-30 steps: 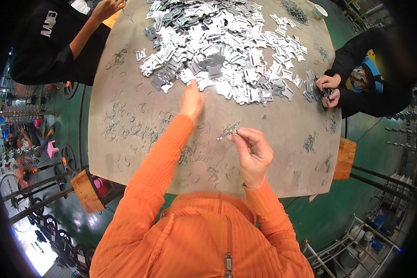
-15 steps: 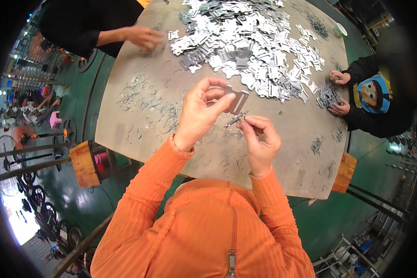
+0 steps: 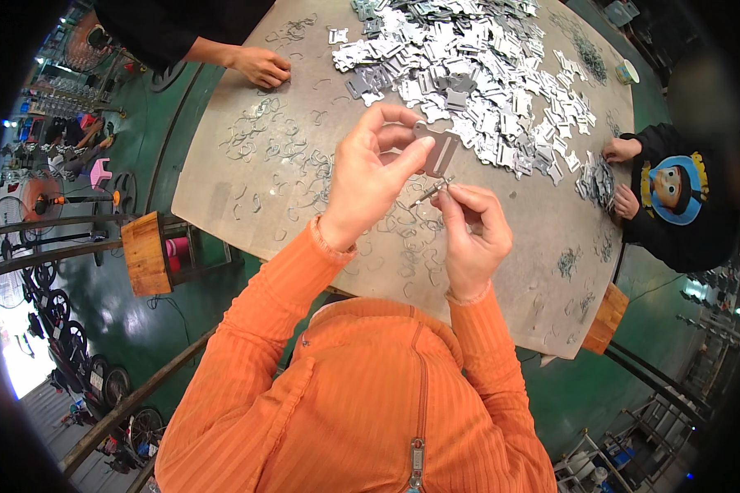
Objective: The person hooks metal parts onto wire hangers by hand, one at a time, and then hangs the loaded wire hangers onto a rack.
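Observation:
Between its thumb and fingers, my left hand grips a flat grey metal buckle plate with a long slot, held tilted above the table. My right hand pinches a slim metal piece just below the plate's lower edge; its exact kind is too small to make out. Whether piece and plate touch, I cannot tell. Beyond my hands lies a large heap of similar silver metal plates. Many thin bent wire pieces are scattered over the table on the left.
A co-worker's hand rests on the table at the far left. Another person's hands are at a small pile of metal parts on the right. A cup stands near the far right edge. Wooden stools flank the table.
The view has shifted a little, so the table and heap sit further right and higher. Both my hands keep their holds. The far-left co-worker's hand, blurred before, now rests on the table.

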Motion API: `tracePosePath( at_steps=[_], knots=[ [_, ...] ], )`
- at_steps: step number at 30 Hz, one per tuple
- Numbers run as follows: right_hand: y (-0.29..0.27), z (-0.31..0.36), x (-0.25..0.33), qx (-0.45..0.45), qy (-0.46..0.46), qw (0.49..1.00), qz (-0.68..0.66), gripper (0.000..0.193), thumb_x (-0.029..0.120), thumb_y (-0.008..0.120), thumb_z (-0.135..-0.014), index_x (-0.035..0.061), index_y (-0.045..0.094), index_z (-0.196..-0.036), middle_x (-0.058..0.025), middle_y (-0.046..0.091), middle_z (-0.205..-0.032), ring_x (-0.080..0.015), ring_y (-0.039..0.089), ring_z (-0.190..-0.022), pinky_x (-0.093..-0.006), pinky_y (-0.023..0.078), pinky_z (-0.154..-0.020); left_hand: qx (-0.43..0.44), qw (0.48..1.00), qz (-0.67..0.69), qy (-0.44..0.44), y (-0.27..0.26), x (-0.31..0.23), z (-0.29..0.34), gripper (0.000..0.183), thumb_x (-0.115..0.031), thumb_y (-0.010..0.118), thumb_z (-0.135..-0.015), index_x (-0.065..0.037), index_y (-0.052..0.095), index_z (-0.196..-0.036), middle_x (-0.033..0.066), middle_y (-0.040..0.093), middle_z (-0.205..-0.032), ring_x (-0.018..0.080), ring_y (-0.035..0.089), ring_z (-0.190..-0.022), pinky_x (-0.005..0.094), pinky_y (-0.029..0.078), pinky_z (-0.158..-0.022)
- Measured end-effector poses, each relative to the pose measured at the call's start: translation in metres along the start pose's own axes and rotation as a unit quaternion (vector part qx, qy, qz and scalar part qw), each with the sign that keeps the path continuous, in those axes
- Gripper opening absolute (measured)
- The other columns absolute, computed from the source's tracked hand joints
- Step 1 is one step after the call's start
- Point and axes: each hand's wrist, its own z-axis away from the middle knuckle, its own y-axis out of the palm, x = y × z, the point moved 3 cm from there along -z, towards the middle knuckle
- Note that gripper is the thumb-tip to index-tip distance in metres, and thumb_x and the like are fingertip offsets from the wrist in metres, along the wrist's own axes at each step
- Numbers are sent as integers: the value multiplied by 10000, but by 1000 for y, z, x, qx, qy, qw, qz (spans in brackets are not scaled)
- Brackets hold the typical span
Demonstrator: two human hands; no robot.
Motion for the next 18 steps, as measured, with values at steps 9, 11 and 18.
tracePosePath(
  at_steps=[9,11,18],
  knots=[
    [-2,-5,-5,-18,7,1000,-11,135,-114,633,-739,-38,610,-847,-113,618,-831,-146,626,-684,-228,516,-580,6,999,-26,30,2,-3,-7,233,-33,618,-810,9,492,-1002,79,639,-794,78,606,-692,191,484,-588],
    [-2,-7,-4,-21,-15,1000,9,136,-113,634,-739,-34,611,-847,-111,619,-832,-144,627,-687,-227,516,-580,4,999,-33,37,3,-3,-8,231,-34,618,-809,10,492,-999,78,637,-791,79,606,-694,191,483,-584],
    [4,-11,-8,-8,-8,1000,13,137,-113,635,-738,-31,614,-846,-110,620,-834,-145,628,-697,-229,518,-582,2,999,-12,39,1,2,-12,231,-30,618,-802,12,494,-993,89,633,-814,88,610,-708,198,491,-583]
  ],
)
